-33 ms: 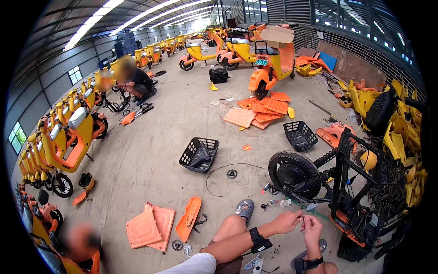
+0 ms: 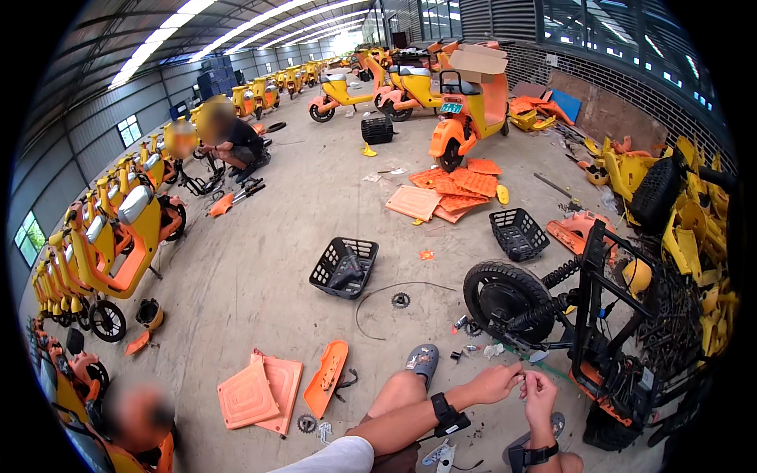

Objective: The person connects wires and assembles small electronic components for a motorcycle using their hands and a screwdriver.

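My left hand (image 2: 494, 383) and my right hand (image 2: 540, 396) meet at the fingertips in front of my knees. Both are closed in a pinch around something small, too tiny to make out. Just beyond them lies a stripped black scooter frame (image 2: 593, 293) with its rear wheel (image 2: 509, 303) and a coil-spring shock absorber (image 2: 562, 272). Small loose parts and a scrap of clear plastic (image 2: 493, 350) lie on the floor between my hands and the wheel.
A black basket (image 2: 344, 268) with a dark part inside and another basket (image 2: 520, 234) stand ahead. Orange panels (image 2: 251, 394) and an orange tray (image 2: 325, 378) lie left. Yellow body parts (image 2: 694, 229) are heaped right. A person (image 2: 236, 142) squats farther off by scooters.
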{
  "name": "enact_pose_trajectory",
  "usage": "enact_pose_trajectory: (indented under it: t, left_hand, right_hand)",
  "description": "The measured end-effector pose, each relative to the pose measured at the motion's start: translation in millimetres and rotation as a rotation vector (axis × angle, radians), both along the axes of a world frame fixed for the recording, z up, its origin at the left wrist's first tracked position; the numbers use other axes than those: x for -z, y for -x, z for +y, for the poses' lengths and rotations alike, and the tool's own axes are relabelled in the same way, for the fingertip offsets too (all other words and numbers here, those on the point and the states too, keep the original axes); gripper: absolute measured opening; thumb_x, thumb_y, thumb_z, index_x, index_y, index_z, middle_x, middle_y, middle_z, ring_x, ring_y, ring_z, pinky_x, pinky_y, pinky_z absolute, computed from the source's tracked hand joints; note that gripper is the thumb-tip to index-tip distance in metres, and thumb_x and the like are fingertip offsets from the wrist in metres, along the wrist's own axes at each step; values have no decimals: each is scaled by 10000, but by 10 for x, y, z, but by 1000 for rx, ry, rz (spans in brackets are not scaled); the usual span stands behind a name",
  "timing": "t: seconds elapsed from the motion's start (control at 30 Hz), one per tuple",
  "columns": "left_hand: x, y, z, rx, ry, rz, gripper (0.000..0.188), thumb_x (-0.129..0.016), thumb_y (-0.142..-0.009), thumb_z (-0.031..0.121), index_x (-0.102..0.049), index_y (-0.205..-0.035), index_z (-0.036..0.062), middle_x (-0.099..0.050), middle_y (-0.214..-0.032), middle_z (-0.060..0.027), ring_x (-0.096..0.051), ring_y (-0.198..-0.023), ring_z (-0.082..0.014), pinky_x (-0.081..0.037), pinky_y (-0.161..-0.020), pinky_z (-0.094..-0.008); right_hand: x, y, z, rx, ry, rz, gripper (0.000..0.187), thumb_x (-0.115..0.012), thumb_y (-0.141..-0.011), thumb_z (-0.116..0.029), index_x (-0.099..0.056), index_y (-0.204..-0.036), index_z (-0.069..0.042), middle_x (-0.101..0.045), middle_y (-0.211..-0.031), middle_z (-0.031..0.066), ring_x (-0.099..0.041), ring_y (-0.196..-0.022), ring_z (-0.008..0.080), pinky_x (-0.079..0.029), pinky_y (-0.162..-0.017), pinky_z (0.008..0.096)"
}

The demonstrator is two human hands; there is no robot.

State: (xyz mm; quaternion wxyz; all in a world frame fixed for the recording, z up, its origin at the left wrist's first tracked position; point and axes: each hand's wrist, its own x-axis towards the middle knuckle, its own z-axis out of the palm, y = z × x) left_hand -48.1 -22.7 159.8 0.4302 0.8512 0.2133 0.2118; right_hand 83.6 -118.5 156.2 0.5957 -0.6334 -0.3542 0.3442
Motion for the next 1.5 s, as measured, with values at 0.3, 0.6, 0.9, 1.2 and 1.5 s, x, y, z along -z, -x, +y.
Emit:
enact_pose_trajectory:
  t: [0.3, 0.6, 0.9, 1.2, 1.5]
  left_hand:
    - [34, -115, -99, 101, -16, 12, 270, -415, -971, 316, -430, -1001, 47, -569, -789, -247, -555, -776, -447, -411, -656, -517]
    - [45, -208, -180, 125, 5, 80, 273, -411, -972, 315, -419, -973, 42, -565, -810, -252, -547, -779, -451, -411, -655, -516]
    - [-122, -165, -168, 106, -25, 104, 266, -389, -979, 282, -406, -982, 17, -578, -811, -275, -550, -780, -465, -402, -662, -541]
    - [3, -73, -42, 142, 120, -239, 321, -401, -991, 321, -461, -899, 19, -534, -647, -166, -514, -532, -321, -426, -543, -417]
    - [-201, 145, 173, 416, 1299, -74, 382, -366, -1006, 353, -345, -701, 124, -267, -517, 46, -251, -427, -80, -279, -436, -257]
  right_hand:
    - [25, -189, -172, 35, -24, 208, 143, -551, -929, -152, -580, -923, -13, -536, -638, 6, -472, -494, 70, -407, -454, 213]
    - [-57, -198, -229, -31, 128, 432, 189, -517, -949, -215, -548, -897, -35, -525, -619, 19, -479, -487, 99, -415, -450, 247]
    - [105, -180, -154, -9, -9, 350, 182, -532, -951, -177, -584, -934, -3, -551, -679, 8, -487, -536, 75, -443, -503, 235]
    - [-163, 0, -126, -48, -140, -294, 163, -549, -928, -107, -575, -1040, 9, -633, -828, 56, -576, -717, 107, -483, -660, 249]
    - [-413, 41, -121, -133, -367, -802, 456, -618, -798, 40, -510, -1233, -48, -609, -1014, 150, -595, -871, 308, -485, -737, 343]
